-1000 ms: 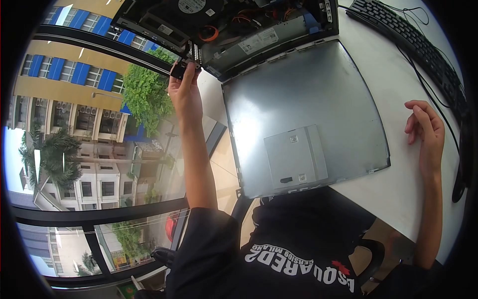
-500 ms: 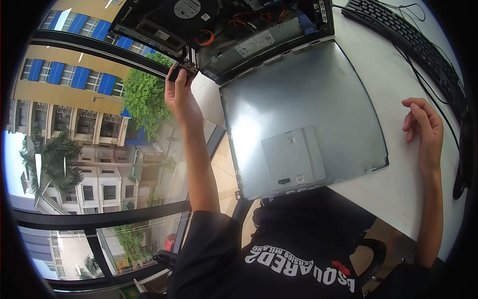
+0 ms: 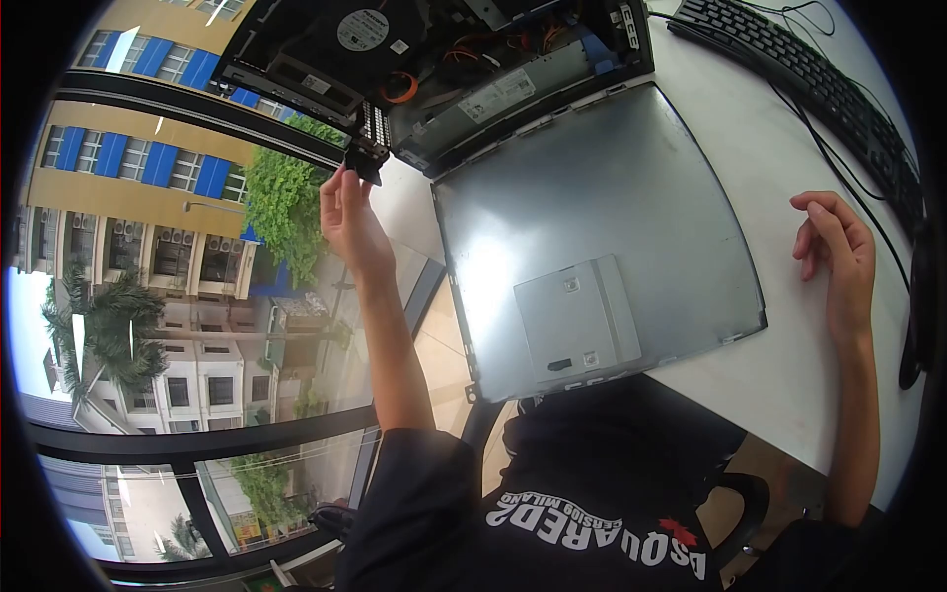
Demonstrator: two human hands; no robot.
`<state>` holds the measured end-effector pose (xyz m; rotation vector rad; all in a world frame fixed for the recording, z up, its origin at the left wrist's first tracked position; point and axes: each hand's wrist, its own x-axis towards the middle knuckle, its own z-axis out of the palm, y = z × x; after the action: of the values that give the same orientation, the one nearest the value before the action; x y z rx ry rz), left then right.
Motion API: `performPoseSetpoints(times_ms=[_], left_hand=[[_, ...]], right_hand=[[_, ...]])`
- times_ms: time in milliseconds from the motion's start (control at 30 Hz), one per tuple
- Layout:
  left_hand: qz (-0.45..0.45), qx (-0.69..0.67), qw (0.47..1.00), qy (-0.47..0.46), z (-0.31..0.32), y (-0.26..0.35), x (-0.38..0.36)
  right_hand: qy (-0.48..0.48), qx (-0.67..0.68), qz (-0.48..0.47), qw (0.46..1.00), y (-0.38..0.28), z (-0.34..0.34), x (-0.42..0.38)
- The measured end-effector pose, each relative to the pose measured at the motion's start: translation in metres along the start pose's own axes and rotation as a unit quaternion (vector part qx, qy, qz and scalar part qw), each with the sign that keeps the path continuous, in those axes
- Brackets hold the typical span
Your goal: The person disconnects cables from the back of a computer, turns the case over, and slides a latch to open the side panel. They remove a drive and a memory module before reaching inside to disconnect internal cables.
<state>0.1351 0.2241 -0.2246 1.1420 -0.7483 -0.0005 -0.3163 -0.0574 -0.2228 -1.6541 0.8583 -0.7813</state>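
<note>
At the top stands an open computer case (image 3: pixel 513 94) with a fan, orange cables and a silver labelled box inside. My left hand (image 3: pixel 350 212) is closed at the case's lower left corner, its fingertips pinching a small black piece (image 3: pixel 363 163) beside the perforated metal. Below the case lies a large grey metal side panel (image 3: pixel 612 207), its inner face up. To the right of the panel my right hand (image 3: pixel 838 237) hovers over or rests on the white table, fingers loosely curled, with nothing visible in them.
A black keyboard (image 3: pixel 789 74) with cables lies at the upper right of the white table (image 3: pixel 730 395). A long dark object (image 3: pixel 919 296) stands at the right edge. Window frames (image 3: pixel 109 444) fill the left side. A black chair shows below.
My left hand has moved slightly down and left from the case corner, and more of the black piece shows at its fingertips. My right hand has hardly moved.
</note>
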Motion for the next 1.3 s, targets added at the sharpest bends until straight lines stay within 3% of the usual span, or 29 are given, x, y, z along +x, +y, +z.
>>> performPoseSetpoints(times_ms=[300, 567, 667, 767, 800, 900, 967, 1067, 1167, 1267, 1300], left_hand=[[0.008, 0.113, 0.993, -0.01, 0.027, 0.0, 0.012], [0.164, 0.322, 0.932, 0.036, 0.053, -0.007, 0.014], [0.16, 0.415, 0.895, 0.038, 0.055, 0.008, 0.014], [0.163, 0.426, 0.889, 0.037, 0.056, 0.012, 0.014], [0.124, 0.44, 0.889, 0.033, 0.056, 0.015, 0.013], [0.172, 0.439, 0.88, 0.057, 0.061, 0.018, 0.01], [0.276, 0.468, 0.836, 0.082, 0.078, 0.041, 0.005], [0.332, 0.441, 0.833, 0.038, 0.113, 0.086, 0.005], [0.226, 0.391, 0.892, -0.034, 0.163, 0.117, 0.01], [0.266, 0.493, 0.825, -0.067, 0.193, 0.114, 0.037], [0.221, 0.535, 0.811, -0.085, 0.2, 0.116, 0.043]], right_hand=[[-0.013, 0.068, 0.012, 0.998, -0.007, 0.001, 0.0], [-0.026, 0.076, 0.021, 0.997, -0.011, -0.001, -0.001], [-0.028, 0.077, 0.019, 0.997, -0.011, -0.001, -0.001], [-0.033, 0.079, 0.013, 0.996, -0.01, 0.0, -0.001], [-0.033, 0.082, 0.012, 0.996, -0.009, 0.0, -0.001], [-0.035, 0.086, 0.008, 0.996, -0.009, -0.001, -0.002], [-0.037, 0.09, 0.006, 0.995, -0.01, -0.002, -0.002], [-0.043, 0.1, 0.01, 0.994, -0.012, -0.002, -0.003], [-0.045, 0.097, 0.013, 0.994, -0.012, -0.002, -0.003], [-0.044, 0.091, 0.015, 0.995, -0.014, -0.002, -0.005], [-0.046, 0.089, 0.016, 0.995, -0.014, -0.003, -0.005]])
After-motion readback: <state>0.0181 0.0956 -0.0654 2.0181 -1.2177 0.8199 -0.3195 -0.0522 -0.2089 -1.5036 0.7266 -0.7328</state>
